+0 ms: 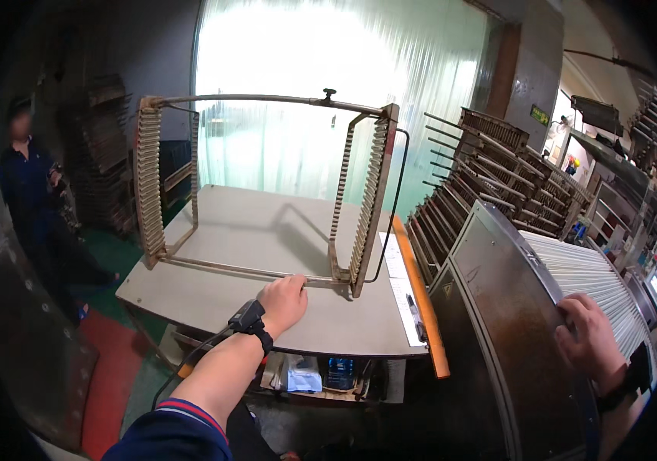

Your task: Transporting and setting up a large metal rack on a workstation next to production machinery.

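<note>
A metal slotted rack [374, 207] stands upright on a grey table [251, 223]. Toothed sides run down its left and right, joined by thin bars. My left hand [284, 302] is closed at the rack's lower front bar, fingers curled over it; the palm side is hidden. A black band with a small cabled box [248, 316] sits on that wrist. Over at the right, my right hand [591, 336] bends its fingers over the upper edge of a steel machine [489, 284]. Beside that hand lies a bed of pale parallel rollers [574, 265].
Many slotted racks [489, 169] are piled behind the machine, more [102, 154] at the back left. Along the table's right edge lie an orange strip [420, 300], papers and a pen [414, 309]. A person [33, 184] stands at left. A translucent strip curtain [282, 146] hangs behind.
</note>
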A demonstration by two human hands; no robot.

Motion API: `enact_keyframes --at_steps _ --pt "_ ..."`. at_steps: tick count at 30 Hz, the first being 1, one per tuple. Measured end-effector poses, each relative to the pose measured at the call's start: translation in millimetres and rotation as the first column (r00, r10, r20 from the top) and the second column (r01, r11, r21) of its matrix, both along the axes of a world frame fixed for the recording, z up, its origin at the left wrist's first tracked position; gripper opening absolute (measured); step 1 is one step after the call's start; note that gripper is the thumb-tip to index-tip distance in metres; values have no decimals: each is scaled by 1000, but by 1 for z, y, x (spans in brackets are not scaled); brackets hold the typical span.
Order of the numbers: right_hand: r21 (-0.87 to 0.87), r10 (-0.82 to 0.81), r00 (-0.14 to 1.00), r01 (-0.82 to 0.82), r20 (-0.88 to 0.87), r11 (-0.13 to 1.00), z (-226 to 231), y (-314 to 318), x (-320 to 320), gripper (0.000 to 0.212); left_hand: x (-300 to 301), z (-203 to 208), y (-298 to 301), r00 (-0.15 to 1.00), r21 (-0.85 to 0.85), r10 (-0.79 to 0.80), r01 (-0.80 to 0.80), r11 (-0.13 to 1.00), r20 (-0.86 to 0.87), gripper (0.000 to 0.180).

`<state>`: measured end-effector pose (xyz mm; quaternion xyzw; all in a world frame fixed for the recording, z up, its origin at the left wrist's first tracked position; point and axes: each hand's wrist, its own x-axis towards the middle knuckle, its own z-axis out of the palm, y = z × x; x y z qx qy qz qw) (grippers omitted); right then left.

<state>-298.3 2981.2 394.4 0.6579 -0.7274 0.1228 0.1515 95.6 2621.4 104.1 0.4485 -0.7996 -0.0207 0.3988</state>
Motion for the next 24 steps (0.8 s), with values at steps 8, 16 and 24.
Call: enact_keyframes --at_steps 8,16,24 --pt "15 9 999 -9 -39 1000 1 0 -1 41 0 0 -2 1000 49 23 -24 999 22 17" --pt "20 -35 998 34 47 999 3 0 8 40 2 1 1 1000 16 9 -10 1000 29 15" --pt "13 10 1000 -10 -25 1000 2 3 -2 41 1 5 1 999 19 -6 5 1000 36 14"
